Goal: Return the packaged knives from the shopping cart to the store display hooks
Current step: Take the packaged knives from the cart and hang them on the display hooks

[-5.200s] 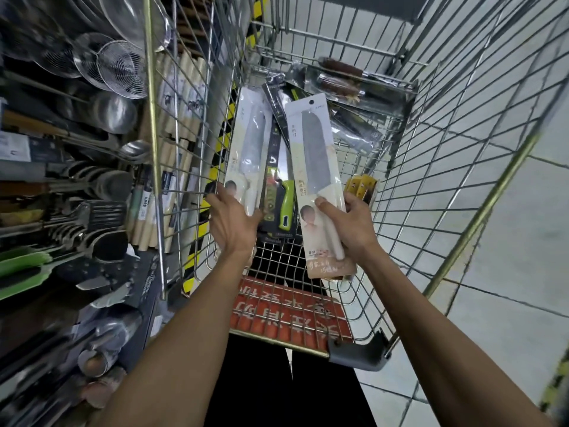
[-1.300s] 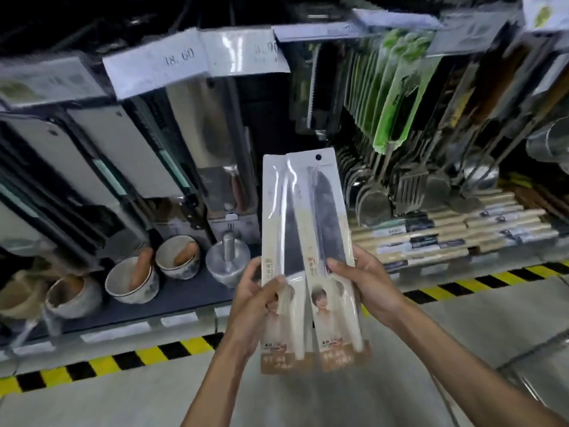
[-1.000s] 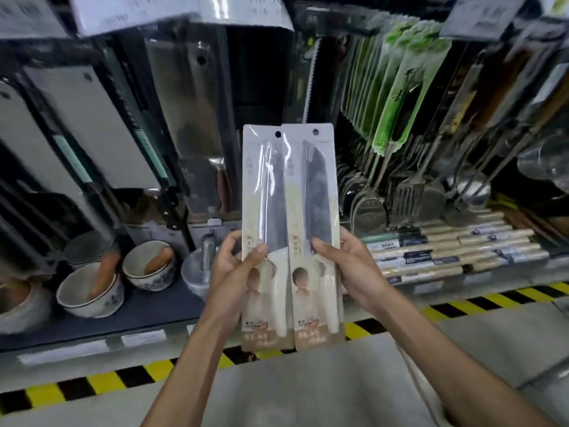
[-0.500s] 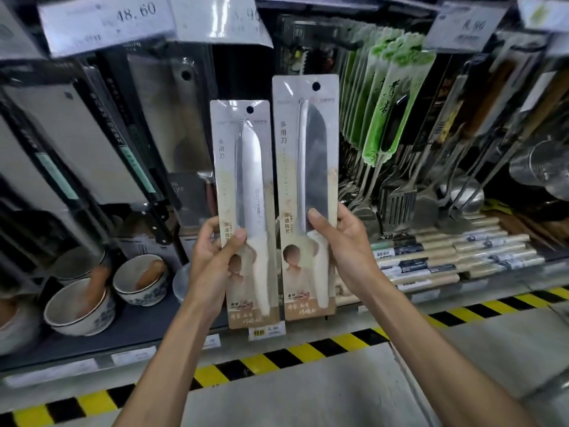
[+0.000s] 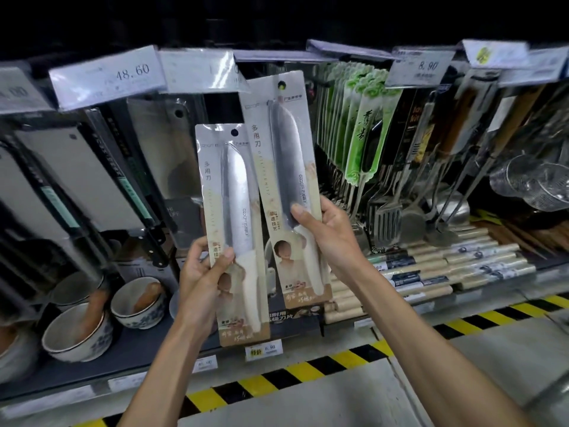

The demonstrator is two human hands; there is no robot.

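we see two packaged knives held up in front of the store's display wall, one in each hand. the left hand (image 5: 201,282) grips the left knife pack (image 5: 229,192) low down, at the level of the white handle, thumb across the front of the card and fingers curled behind it. the right hand (image 5: 328,241) grips the right knife pack (image 5: 281,167) along its right edge, thumb pressed on the front near the heel of the blade, fingers wrapped behind.

both packs stand nearly upright, blades pointing up, tops leaning a little to the left. the right knife pack sits higher, its top edge reaching up among the price tags. we cannot tell whether a hook passes through its hang hole (image 5: 281,85).

behind the packs, boxed cleavers (image 5: 160,155) hang to the left under a price tag (image 5: 107,77) reading 48.60, and green carded tools (image 5: 366,134) hang to the right. further right hang metal spatulas (image 5: 388,220) and wire strainers (image 5: 535,183). on the shelf below sit bowls with pestles (image 5: 135,303) on the left and wrapped rolling pins (image 5: 431,266) on the right. a yellow and black stripe (image 5: 308,372) runs along the floor.
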